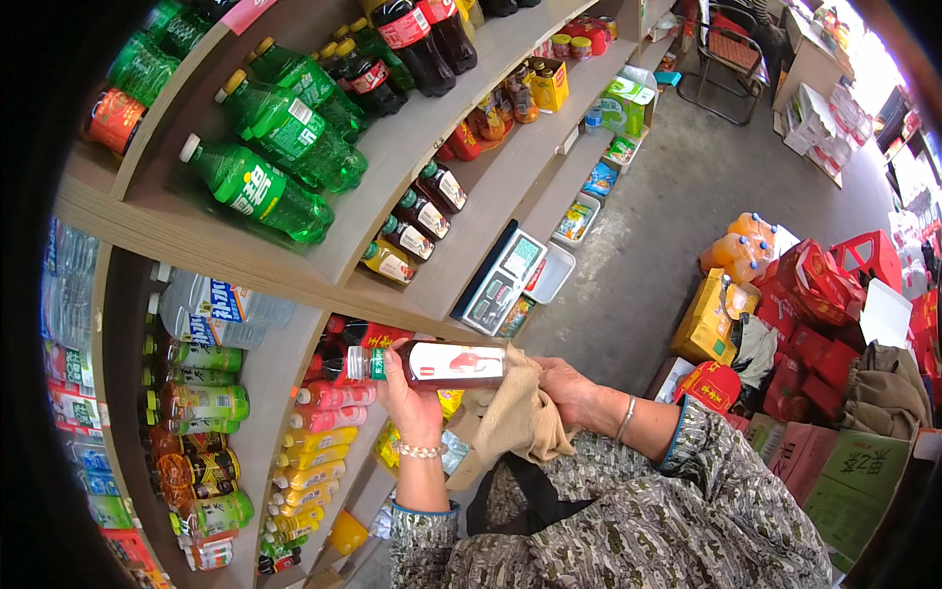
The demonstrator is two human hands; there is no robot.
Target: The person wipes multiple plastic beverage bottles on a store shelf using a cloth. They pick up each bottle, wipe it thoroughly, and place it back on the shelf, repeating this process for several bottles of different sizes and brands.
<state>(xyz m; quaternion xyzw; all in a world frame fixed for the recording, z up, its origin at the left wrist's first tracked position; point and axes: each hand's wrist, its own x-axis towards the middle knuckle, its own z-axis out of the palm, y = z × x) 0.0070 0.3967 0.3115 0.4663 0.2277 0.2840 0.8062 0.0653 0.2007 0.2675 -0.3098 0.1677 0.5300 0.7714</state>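
Observation:
A bottle of dark drink (456, 364) lies level in front of me, with a white-and-red label, a green neck band and a pale cap pointing left. My left hand (412, 404) is closed round it near the neck, the thumb up beside the band. A tan cloth (523, 407) covers the bottle's base end and hangs down below it. My right hand (574, 391) grips the cloth against that end; some of its fingers are hidden behind the fabric.
Shelves with green soda bottles (257, 191) rise at the upper left. Small dark bottles (422, 216) stand beyond the held bottle. Lower shelves hold yellow drink bottles (314, 461). Red packages (814, 285) and a yellow carton (708, 319) crowd the floor at right; a folding chair (726, 59) stands far off.

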